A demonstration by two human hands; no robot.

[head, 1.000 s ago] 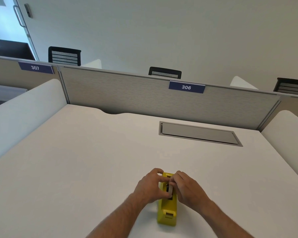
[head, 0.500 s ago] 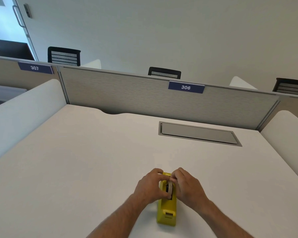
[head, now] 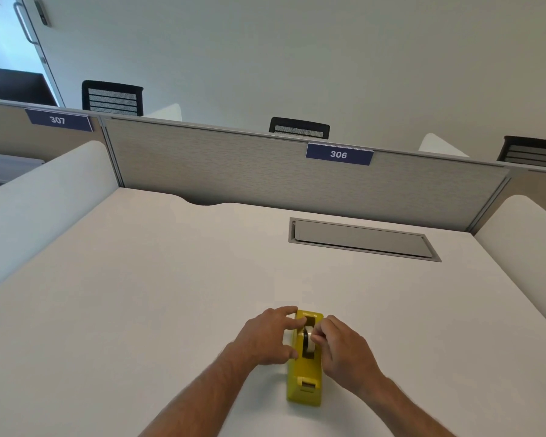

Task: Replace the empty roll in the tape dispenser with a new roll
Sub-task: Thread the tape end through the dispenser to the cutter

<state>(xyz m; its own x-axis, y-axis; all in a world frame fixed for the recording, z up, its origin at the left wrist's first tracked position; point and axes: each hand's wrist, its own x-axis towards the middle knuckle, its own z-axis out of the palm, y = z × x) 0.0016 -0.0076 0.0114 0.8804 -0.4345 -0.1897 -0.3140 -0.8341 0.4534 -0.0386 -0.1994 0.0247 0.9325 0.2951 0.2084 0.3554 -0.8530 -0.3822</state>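
Seating roll (head: 309,341) in yellow dispenser (head: 305,370) on surface (head: 139,310) | right hand (head: 344,351) fingers pinch roll from dispenser's right | left hand (head: 267,337) fingers spread, bracing dispenser's left wall | dispenser's long axis points away from person.

Tape dispenser (head: 304,378) on desk (head: 139,310), roll (head: 309,340) in it, hands either side

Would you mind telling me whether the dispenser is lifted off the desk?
No, the dispenser stands on the desk, with a hand at each side.
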